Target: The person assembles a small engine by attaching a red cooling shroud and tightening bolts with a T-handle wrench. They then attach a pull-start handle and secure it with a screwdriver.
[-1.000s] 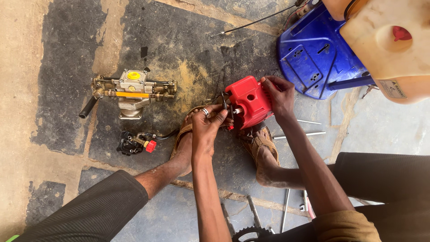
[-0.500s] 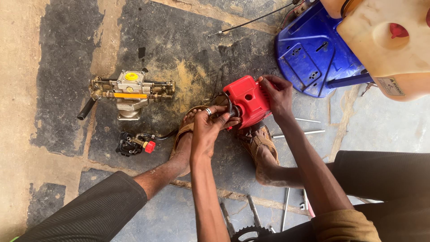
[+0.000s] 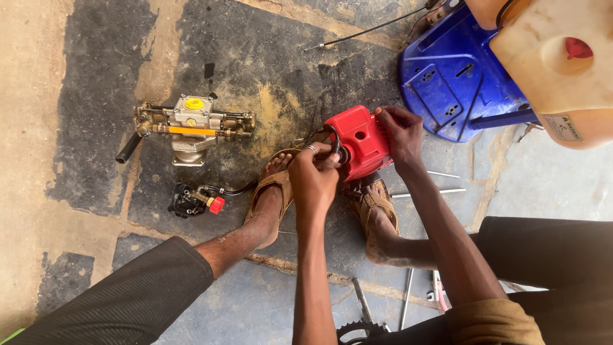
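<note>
Head view looks straight down at a cracked floor [image 3: 96, 76], and the red engine cover [image 3: 359, 142] sits at the centre of the frame, just above the person's two sandalled feet [image 3: 271, 191]. Both hands are on it. The right hand [image 3: 399, 134] grips its right side, fingers wrapped over the top edge, steadying it. The left hand [image 3: 313, 179] is closed at the cover's left end, fingertips pinched on a small dark fitting [image 3: 338, 153] where black hoses [image 3: 319, 135] meet the housing; what exactly is pinched I cannot tell.

The cover's long axis runs roughly left to right with a slight tilt, so the two hands face each other along it, one at each end. The fitting lies on the left end, so the left hand is the nearer one to it; the right hand is on the far end.

Left of centre lies a brass pump [image 3: 188, 121] with a yellow cap, and below it a small black valve [image 3: 195, 201] with a red knob. A blue frame [image 3: 447, 83] and a pale tank [image 3: 555, 64] fill the upper right. Metal rods [image 3: 421, 191] lie near the right foot, and a sprocket [image 3: 357, 332] shows at the bottom edge.
</note>
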A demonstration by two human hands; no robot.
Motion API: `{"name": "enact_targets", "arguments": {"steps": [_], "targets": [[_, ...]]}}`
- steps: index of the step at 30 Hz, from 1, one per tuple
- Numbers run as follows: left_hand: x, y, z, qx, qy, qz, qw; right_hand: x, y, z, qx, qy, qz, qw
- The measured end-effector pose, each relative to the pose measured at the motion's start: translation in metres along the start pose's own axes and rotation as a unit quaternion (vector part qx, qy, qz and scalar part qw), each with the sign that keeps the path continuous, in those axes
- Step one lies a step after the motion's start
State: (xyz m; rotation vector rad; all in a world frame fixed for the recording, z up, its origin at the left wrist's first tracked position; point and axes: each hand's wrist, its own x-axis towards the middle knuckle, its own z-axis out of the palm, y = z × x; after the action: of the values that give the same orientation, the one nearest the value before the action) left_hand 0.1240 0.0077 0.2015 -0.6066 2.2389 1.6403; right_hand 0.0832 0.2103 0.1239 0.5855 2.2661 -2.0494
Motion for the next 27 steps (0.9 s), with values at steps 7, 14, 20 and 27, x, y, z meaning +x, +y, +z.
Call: {"name": "enact_targets", "arguments": {"steps": [7, 14, 20, 27], "targets": [[-0.003, 0.006, -0.003, 0.004, -0.009, 0.037, 0.999, -0.001, 0.009, -0.005, -0.01, 0.005, -0.002, 1.0], [0.003, -0.003, -0.009, -0.081, -0.065, 0.017, 0.994, 0.003, 0.017, -0.008, -0.063, 0.023, -0.012, 0.998], [0.014, -0.023, -0.006, -0.035, -0.07, 0.034, 0.996, 0.003, 0.017, -0.01, -0.02, 0.005, -0.001, 1.0], [0.054, -0.044, -0.018, -0.175, -0.185, 0.013, 0.967, 0.002, 0.011, -0.006, -0.006, 0.007, 0.009, 1.0]]}}
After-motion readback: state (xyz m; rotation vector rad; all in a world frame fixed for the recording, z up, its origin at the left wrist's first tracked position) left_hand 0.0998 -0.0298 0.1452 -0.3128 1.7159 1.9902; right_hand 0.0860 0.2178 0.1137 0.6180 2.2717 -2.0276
